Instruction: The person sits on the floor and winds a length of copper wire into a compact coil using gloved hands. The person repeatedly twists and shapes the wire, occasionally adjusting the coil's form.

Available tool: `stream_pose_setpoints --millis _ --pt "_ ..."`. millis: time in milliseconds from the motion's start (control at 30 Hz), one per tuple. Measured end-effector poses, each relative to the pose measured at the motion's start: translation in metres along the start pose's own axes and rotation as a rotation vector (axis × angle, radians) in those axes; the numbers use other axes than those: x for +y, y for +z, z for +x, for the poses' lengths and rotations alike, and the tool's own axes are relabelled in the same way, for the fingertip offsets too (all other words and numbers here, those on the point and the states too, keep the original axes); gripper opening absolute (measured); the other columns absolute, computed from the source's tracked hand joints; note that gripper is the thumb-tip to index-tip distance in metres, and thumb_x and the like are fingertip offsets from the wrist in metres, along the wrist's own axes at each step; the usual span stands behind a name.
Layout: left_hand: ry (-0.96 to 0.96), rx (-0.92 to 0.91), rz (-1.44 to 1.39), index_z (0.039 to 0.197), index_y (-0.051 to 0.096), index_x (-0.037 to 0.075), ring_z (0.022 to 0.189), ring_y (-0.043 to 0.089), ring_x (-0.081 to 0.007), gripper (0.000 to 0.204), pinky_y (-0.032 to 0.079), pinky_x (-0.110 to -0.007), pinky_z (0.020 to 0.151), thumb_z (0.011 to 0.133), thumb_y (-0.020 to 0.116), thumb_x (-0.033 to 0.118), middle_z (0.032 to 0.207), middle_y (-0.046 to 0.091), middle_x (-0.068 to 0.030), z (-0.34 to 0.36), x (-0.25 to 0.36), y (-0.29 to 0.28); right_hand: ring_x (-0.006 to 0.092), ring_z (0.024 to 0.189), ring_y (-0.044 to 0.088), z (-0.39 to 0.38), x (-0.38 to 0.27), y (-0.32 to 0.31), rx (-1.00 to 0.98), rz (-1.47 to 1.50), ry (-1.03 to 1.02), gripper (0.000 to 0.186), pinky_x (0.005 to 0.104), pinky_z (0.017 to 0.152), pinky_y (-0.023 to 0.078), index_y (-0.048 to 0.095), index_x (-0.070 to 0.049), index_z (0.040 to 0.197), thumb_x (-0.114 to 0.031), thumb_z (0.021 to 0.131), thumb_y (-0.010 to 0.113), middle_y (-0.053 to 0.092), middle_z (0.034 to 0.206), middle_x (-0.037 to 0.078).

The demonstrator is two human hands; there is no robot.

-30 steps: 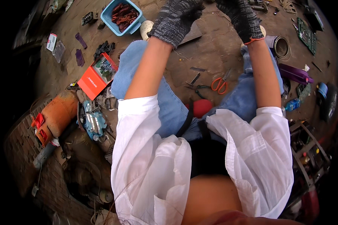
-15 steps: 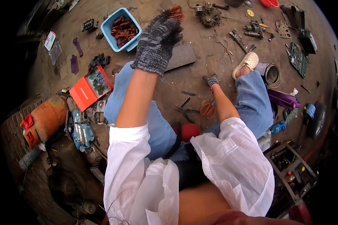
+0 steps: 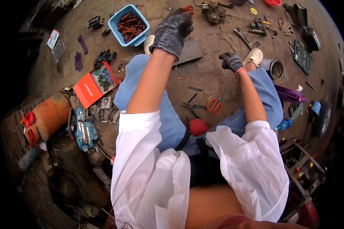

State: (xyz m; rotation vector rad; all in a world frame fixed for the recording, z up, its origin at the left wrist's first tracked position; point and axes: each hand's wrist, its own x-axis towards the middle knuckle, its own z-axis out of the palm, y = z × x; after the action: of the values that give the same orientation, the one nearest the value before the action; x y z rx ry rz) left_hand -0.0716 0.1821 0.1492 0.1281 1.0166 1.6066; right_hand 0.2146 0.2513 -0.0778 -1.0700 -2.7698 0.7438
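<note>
My left hand (image 3: 173,33), in a dark grey knitted glove, is stretched far forward. Its fingers are closed round a bundle of reddish copper wire (image 3: 188,9), whose end shows past the glove. To its left stands a light blue plastic basin (image 3: 143,38) with several similar copper wire bundles (image 3: 131,27) inside. Below the hand a flat dark metal plate (image 3: 190,52) lies on the ground. My right hand (image 3: 232,62), gloved too, hovers beside my right shoe; its fingers are loosely bent and apart, with nothing visible in them.
Orange-handled scissors (image 3: 215,106) and pliers (image 3: 197,108) lie between my legs. A red box (image 3: 88,91) of small parts and an orange gas cylinder (image 3: 49,118) are at left. A can (image 3: 270,68), a green tool case (image 3: 302,57) and machine parts (image 3: 214,14) lie at right and ahead.
My right hand has lifted from the ground and moved forward and right, towards the shoe. My left hand keeps the wire bundle and appears slightly farther forward and right as the view shifts.
</note>
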Motion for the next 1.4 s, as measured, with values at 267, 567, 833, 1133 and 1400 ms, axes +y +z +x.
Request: stream_pose_setpoints --millis 267,567,833,1133,1400 --pt "0.041 -0.119 0.079 0.102 0.056 0.003 0.066 0.057 -0.0199 0.029 0.048 -0.03 0.056 0.075 0.064 0.01 0.078 0.06 -0.0104 0.035 -0.021 -0.005 0.018 0.07 0.058 -0.017 -0.099 -0.15 -0.226 0.501 0.336 0.025 0.0293 0.061 0.049 0.06 -0.007 0.099 -0.01 0.076 0.051 0.059 0.085 0.008" --pt "0.017 -0.359 -0.002 0.109 0.053 0.001 0.09 0.057 -0.0205 0.031 0.048 -0.031 0.083 0.079 0.058 0.005 0.102 0.059 -0.0099 0.014 -0.025 0.011 0.0161 0.061 0.057 -0.004 -0.119 -0.216 0.096 0.109 0.14 0.025 0.0279 0.059 0.048 0.061 -0.007 0.096 -0.014 0.072 0.059 0.059 0.086 0.007" --pt "-0.077 -0.355 -0.184 0.111 0.052 0.002 0.099 0.051 -0.0246 0.03 0.045 -0.04 0.091 0.084 0.052 0.014 0.106 0.055 -0.0124 -0.014 -0.009 0.023 0.0101 0.063 0.054 0.0 -0.149 -0.234 0.393 0.59 0.159 0.02 0.0246 0.059 0.045 0.061 -0.001 0.097 -0.002 0.081 0.051 0.061 0.078 0.004" --pt "0.617 -0.476 0.932 0.117 0.049 0.0 0.104 0.053 -0.0206 0.038 0.05 -0.031 0.081 0.08 0.057 0.004 0.118 0.051 -0.0121 -0.008 -0.022 0.018 0.0214 0.071 0.059 0.008 -0.177 -0.235 0.407 0.151 -0.311 0.015 0.0289 0.065 0.046 0.063 -0.001 0.092 -0.006 0.079 0.058 0.061 0.078 0.011" --pt "0.267 -0.326 0.682 0.115 0.053 0.0 0.098 0.054 -0.0159 0.05 0.043 -0.027 0.088 0.07 0.072 0.011 0.109 0.058 -0.0102 -0.036 -0.01 0.039 0.0203 0.072 0.059 0.011 -0.182 -0.23 0.379 0.212 -0.247 0.015 0.0295 0.066 0.046 0.062 0.0 0.091 -0.009 0.08 0.059 0.063 0.081 0.012"
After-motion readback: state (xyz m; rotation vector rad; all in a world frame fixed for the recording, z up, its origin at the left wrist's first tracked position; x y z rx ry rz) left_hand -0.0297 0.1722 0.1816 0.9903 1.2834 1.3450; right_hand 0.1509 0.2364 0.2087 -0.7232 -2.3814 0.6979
